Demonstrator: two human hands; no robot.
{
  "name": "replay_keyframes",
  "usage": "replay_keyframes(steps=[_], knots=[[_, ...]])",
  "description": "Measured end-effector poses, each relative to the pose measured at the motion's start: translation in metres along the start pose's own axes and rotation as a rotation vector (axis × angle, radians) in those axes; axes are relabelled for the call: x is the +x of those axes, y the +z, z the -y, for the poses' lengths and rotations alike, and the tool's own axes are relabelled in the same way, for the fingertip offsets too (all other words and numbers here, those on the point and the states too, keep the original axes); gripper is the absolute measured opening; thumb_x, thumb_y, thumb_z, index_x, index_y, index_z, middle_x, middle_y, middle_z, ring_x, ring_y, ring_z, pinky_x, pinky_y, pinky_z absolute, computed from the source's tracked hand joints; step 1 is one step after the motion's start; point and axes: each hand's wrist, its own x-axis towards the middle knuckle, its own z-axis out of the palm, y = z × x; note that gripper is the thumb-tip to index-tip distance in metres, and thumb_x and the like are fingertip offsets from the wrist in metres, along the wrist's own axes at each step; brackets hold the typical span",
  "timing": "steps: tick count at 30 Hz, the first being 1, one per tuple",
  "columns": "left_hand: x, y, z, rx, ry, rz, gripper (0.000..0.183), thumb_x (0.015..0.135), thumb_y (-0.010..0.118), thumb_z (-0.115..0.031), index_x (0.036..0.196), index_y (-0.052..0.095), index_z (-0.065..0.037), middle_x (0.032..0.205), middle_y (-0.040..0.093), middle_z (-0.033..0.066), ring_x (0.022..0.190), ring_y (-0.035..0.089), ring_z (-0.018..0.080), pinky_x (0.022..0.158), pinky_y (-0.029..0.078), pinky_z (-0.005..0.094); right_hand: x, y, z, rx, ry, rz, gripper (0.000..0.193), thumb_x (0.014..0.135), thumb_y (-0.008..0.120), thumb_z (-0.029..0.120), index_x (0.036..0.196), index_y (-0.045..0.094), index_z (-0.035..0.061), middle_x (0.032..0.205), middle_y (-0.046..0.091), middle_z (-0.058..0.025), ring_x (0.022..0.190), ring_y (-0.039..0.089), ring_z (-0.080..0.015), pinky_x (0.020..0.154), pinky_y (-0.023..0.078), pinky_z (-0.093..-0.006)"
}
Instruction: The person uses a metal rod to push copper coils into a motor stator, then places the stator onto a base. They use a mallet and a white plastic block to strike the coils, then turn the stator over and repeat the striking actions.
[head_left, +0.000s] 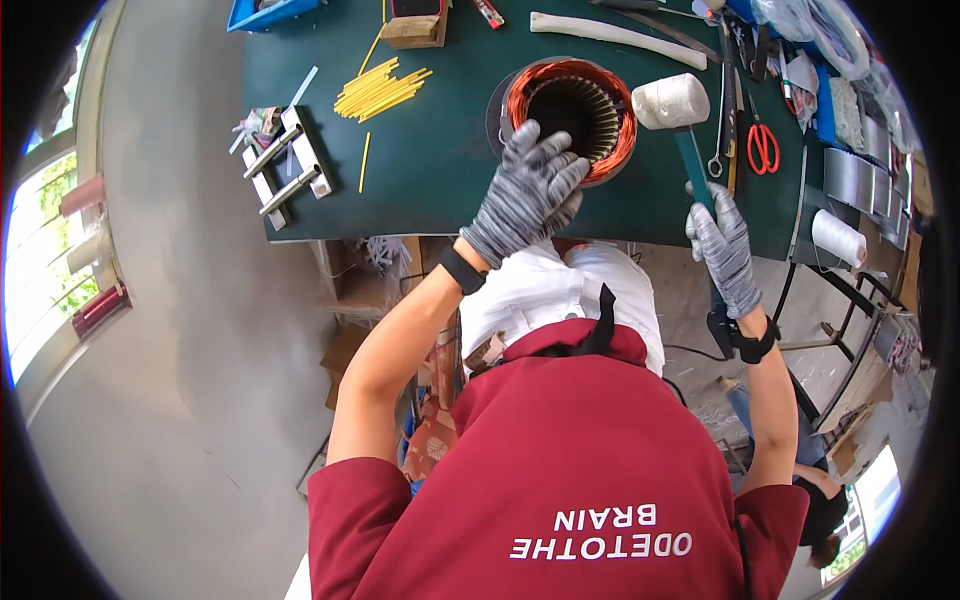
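A motor stator [622, 118] with orange copper windings around its rim stands on the green table, its bore facing up. My left hand [530, 190], in a grey knit glove, rests at the stator's near left rim with the fingers stretched over the windings. In my gloved right hand [724, 250] is the handle of a mallet [672, 101]. The mallet has a white cylindrical head and a teal handle. Its head is raised just right of the stator, apart from the windings.
Yellow sleeving tubes [382, 92] lie loose on the table [440, 180] at the left, near a metal frame with two rods [285, 165]. Red-handled scissors [763, 150], a white thread spool [838, 238] and long tools are on the right. A white strip [618, 38] lies behind the stator. Another person [822, 510] is at the lower right.
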Motion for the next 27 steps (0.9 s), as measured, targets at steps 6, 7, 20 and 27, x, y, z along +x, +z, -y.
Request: replay_keyframes(steps=[6,7,20,27], knots=[[-0.013,0.017,0.016,0.124,0.068,-0.128,0.033,0.075,0.061,-0.016,0.108,0.060,-0.016,0.094,0.064,-0.0010,0.090,0.060,0.0169,0.104,0.024,0.0442,-0.046,-0.002,0.090,-0.278,-0.368,-0.349,0.025,0.088,0.047,0.007,0.112,0.052,0.0031,0.069,0.047,0.0009,0.055,0.039,-0.0045,0.048,0.035,-0.0190],[-0.014,0.015,0.016,0.117,0.067,-0.132,0.033,0.075,0.061,-0.016,0.108,0.060,-0.016,0.094,0.064,-0.0010,0.090,0.060,0.0169,0.104,0.024,0.0442,-0.056,0.010,0.100,-0.212,-0.444,-0.368,0.025,0.087,0.047,0.005,0.111,0.052,0.0018,0.069,0.048,0.0000,0.056,0.041,-0.0046,0.051,0.037,-0.0191],[-0.002,0.021,0.027,0.203,0.301,-0.103,0.034,0.074,0.055,-0.018,0.106,0.064,-0.022,0.084,0.063,-0.0036,0.074,0.057,0.0122,0.094,0.032,0.0419,-0.060,0.048,-0.046,-0.894,-0.670,-0.539,0.021,0.087,0.055,0.015,0.105,0.053,0.0028,0.065,0.059,-0.0161,0.055,0.057,-0.0342,0.051,0.046,-0.0397],[-0.002,-0.003,0.051,0.074,0.389,0.022,0.035,0.074,0.059,-0.017,0.108,0.062,-0.024,0.084,0.062,-0.0042,0.074,0.058,0.0123,0.095,0.031,0.0410,-0.063,0.048,-0.012,-0.690,-0.155,-0.347,0.021,0.086,0.057,0.018,0.102,0.055,0.0032,0.062,0.055,-0.0159,0.053,0.055,-0.0310,0.050,0.043,-0.0386]])
